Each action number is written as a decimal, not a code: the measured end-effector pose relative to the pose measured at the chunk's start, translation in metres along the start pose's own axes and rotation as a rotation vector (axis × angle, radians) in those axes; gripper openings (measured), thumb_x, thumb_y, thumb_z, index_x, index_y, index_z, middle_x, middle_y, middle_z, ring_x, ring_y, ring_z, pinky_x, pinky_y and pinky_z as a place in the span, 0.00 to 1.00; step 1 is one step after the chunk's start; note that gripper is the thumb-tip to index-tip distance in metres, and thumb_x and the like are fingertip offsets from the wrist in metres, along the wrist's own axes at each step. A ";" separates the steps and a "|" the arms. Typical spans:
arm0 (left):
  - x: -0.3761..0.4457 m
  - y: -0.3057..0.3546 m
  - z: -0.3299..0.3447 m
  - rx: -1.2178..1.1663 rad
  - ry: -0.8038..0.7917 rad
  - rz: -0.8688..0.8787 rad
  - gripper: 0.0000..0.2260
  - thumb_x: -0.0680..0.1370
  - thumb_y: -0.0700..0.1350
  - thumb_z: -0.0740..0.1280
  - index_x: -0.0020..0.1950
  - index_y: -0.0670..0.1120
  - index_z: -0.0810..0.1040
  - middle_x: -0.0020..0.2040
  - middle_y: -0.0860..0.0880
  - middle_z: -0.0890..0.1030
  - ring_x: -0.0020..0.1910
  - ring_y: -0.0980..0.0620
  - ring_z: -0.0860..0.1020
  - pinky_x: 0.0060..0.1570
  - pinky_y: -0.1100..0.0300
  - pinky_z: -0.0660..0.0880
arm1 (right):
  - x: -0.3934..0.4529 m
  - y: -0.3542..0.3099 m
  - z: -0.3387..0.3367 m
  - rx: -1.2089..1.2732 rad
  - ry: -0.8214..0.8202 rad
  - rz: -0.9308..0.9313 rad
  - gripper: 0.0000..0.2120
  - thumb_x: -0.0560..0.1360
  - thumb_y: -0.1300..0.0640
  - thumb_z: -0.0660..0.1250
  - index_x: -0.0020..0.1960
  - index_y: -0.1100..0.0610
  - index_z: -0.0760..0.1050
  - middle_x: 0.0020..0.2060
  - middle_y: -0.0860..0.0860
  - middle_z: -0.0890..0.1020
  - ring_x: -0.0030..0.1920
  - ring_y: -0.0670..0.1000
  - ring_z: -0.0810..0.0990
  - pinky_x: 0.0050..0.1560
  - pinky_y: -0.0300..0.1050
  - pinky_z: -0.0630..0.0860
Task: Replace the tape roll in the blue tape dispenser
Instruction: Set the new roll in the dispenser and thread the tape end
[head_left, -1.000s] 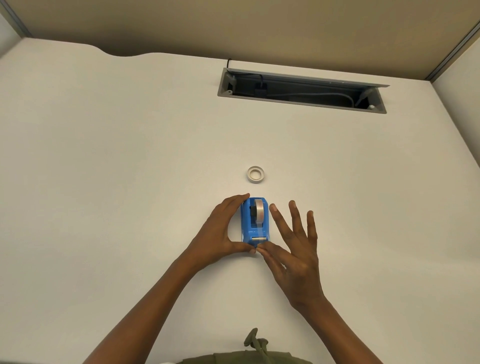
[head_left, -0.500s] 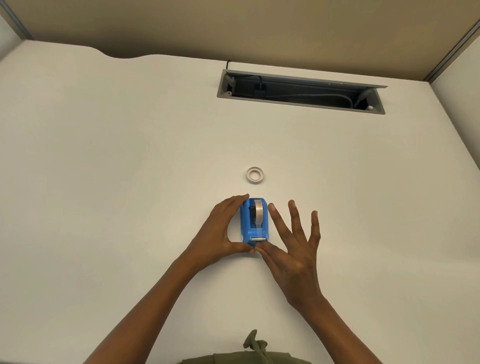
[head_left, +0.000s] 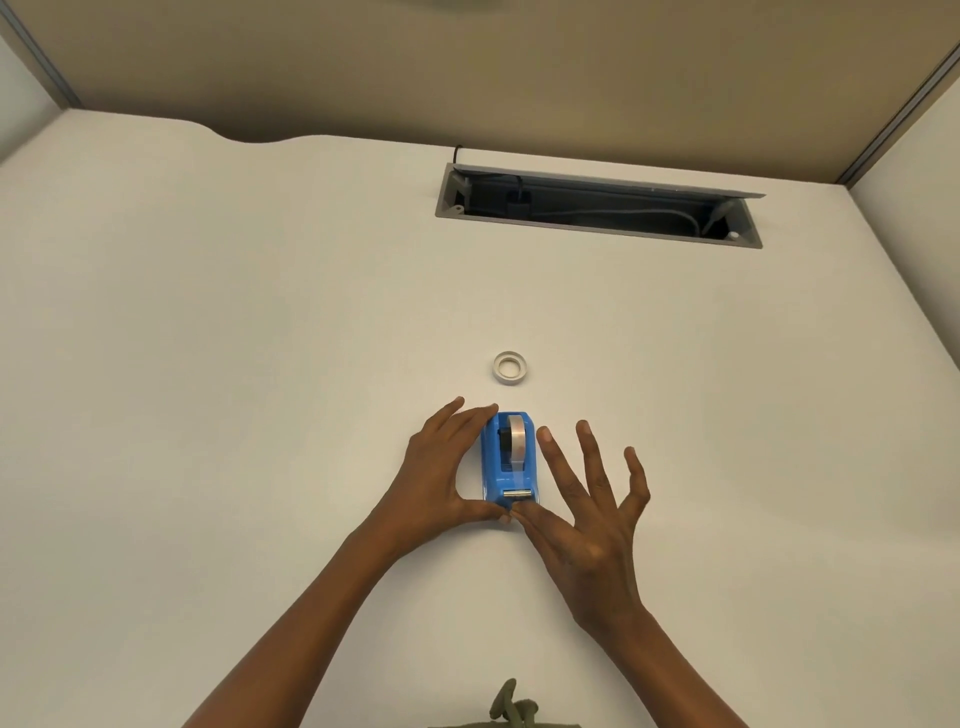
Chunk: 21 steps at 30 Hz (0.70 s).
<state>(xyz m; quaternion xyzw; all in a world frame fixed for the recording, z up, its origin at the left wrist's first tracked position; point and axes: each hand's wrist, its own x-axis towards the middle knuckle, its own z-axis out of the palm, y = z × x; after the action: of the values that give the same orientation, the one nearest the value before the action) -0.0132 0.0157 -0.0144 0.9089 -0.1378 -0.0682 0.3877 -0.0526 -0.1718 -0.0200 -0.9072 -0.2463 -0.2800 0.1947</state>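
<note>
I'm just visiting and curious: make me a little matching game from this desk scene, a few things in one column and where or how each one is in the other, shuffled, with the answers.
Things:
1. tape dispenser
2. loose roll
3. left hand
4. right hand

States:
A. lying flat on the desk, beyond the dispenser
B. fingers spread, one fingertip at the cutter end
C. blue, standing on the desk with a roll seated in it
D. curled around the dispenser's side, steadying it

Pairs: 1-C, 2-A, 3-D, 4-B
</note>
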 end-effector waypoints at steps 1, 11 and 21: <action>0.000 0.000 0.000 0.005 0.004 -0.002 0.43 0.62 0.62 0.74 0.71 0.60 0.54 0.65 0.73 0.51 0.67 0.75 0.42 0.66 0.68 0.45 | 0.000 0.000 0.000 -0.006 0.001 -0.006 0.05 0.72 0.52 0.73 0.47 0.50 0.82 0.69 0.54 0.68 0.73 0.61 0.62 0.69 0.69 0.55; 0.002 0.000 0.000 0.060 0.018 -0.002 0.43 0.60 0.71 0.68 0.67 0.68 0.48 0.63 0.77 0.48 0.66 0.76 0.38 0.70 0.57 0.47 | 0.005 0.001 -0.004 -0.047 0.032 -0.008 0.03 0.72 0.51 0.72 0.40 0.47 0.80 0.69 0.53 0.71 0.73 0.60 0.64 0.67 0.68 0.58; 0.004 -0.005 0.003 0.128 0.024 -0.006 0.47 0.61 0.68 0.71 0.74 0.57 0.52 0.70 0.66 0.50 0.73 0.62 0.38 0.72 0.53 0.40 | -0.007 0.010 -0.002 -0.042 -0.028 0.021 0.03 0.74 0.50 0.69 0.42 0.45 0.80 0.73 0.51 0.66 0.74 0.58 0.61 0.68 0.63 0.56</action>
<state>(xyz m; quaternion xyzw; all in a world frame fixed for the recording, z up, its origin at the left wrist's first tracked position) -0.0093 0.0157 -0.0195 0.9331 -0.1345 -0.0498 0.3299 -0.0527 -0.1829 -0.0252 -0.9175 -0.2336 -0.2701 0.1752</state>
